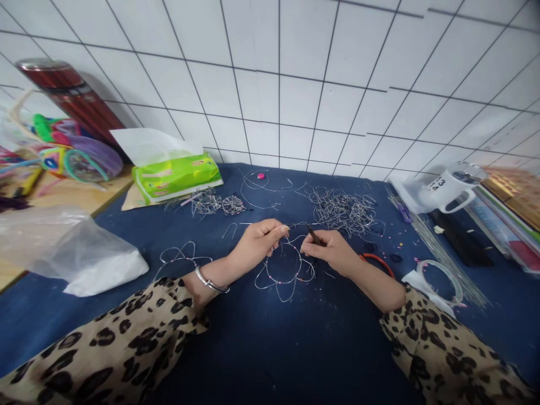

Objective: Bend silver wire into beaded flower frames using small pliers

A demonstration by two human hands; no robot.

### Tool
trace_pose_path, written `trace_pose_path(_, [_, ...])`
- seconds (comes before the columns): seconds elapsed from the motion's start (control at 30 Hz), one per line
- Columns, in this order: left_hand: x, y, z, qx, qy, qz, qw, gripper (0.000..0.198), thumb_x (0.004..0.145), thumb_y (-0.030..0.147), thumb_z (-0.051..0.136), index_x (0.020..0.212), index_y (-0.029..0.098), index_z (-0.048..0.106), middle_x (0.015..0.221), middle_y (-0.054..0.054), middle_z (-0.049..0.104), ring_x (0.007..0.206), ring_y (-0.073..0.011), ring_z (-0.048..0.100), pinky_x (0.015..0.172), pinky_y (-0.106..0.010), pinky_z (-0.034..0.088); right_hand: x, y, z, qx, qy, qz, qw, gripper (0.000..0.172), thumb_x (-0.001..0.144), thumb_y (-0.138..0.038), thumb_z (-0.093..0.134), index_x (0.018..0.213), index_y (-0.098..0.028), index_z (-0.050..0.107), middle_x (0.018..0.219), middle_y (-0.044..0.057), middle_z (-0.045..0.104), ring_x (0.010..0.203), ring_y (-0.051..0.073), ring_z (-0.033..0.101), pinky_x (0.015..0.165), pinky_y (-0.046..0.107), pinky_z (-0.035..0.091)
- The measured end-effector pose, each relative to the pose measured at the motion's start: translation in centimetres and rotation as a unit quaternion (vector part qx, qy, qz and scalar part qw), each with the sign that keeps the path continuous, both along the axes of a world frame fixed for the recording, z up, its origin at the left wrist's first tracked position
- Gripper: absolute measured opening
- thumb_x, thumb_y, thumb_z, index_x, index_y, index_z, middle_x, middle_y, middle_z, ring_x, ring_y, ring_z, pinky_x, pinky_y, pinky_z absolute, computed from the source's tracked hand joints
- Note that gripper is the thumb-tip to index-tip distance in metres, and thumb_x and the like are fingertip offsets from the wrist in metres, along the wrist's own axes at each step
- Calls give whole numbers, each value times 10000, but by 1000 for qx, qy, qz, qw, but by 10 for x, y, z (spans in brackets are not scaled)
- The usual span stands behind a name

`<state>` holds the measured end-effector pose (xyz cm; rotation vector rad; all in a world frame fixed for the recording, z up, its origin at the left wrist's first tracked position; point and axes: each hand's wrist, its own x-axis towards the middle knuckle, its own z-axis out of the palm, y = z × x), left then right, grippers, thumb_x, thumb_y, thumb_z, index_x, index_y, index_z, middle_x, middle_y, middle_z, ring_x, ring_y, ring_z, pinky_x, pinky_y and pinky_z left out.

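My left hand (262, 243) is closed, with thumb and forefinger pinching a thin silver wire at the top of a flower-shaped wire piece (276, 282). This piece has a round middle, looped petals and small pink beads. Closed too, my right hand (328, 248) grips pliers whose dark pointed tip (312, 233) is close to the wire's right side. An orange-red curved handle (378, 261) shows by my right wrist, partly hidden. Another beaded wire piece (179, 260) with loops lies left of my left wrist.
Tangled wire (346, 211) lies behind my right hand, and a smaller wire bundle (215, 203) behind my left. A tissue pack (179, 175) and plastic bag (105, 259) stand left. Right are straight wires (447, 264), a clear coil (441, 281) and a white mug (449, 188).
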<state>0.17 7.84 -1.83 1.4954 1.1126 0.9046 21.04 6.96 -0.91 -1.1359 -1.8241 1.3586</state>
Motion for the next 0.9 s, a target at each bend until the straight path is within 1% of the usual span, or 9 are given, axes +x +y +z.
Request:
trace_pose_path(0.17, [0,0,0,21,15,14,1000,287,852,434,494,766,169,562,536,38,482,412,-50,416,409,-171,342,0,-3,5,3,-28,25,999,238,779,-405,582,767,-170,613,664,-19,519,592,89,433,585,240,361])
trace_pose_path(0.3, [1,0,1,39,32,10,999,279,862,413,485,753,163,544,558,34,486,451,-58,437,450,-180,371,-1,-5,6,0,-29,34,999,218,785,-386,572,754,-172,595,648,-29,483,570,82,403,566,232,343])
trace_pose_path(0.43, [1,1,5,66,41,-50,996,219,855,367,511,813,157,557,627,27,504,528,-66,476,523,-192,401,-2,-5,5,11,-35,19,999,183,787,-345,564,737,-169,576,637,-36,454,576,82,392,565,226,328])
trace_pose_path(0.57, [0,2,9,91,58,-93,990,188,782,323,617,854,153,584,739,2,555,650,-88,502,594,-207,412,-2,-5,6,24,-47,29,998,171,781,-320,561,717,-162,558,620,-46,419,565,76,374,547,217,308])
trace_pose_path(0.67, [0,2,9,53,29,-149,987,217,751,301,651,888,150,574,769,-5,571,676,-98,515,613,-220,427,-2,-6,7,40,-51,36,997,169,776,-302,561,686,-160,537,612,-52,392,561,70,365,538,211,291])
trace_pose_path(0.77, [1,1,7,2,-8,-193,981,190,753,262,646,880,147,564,726,6,564,632,-89,518,589,-219,431,-3,-6,7,53,-53,35,997,188,778,-299,558,657,-161,514,614,-51,386,570,69,365,543,211,287])
trace_pose_path(0.83, [1,1,6,-12,-15,-194,981,143,763,245,633,838,144,564,679,18,549,590,-78,510,559,-207,420,-3,-6,6,50,-53,29,997,190,777,-315,564,671,-161,528,620,-47,402,576,73,372,546,214,293])
trace_pose_path(0.9, [1,1,6,-11,-18,-169,985,122,772,245,625,791,143,561,635,27,539,561,-71,507,542,-198,408,-4,-6,5,38,-46,16,998,192,781,-341,566,711,-162,559,611,-46,413,564,74,370,540,217,298])
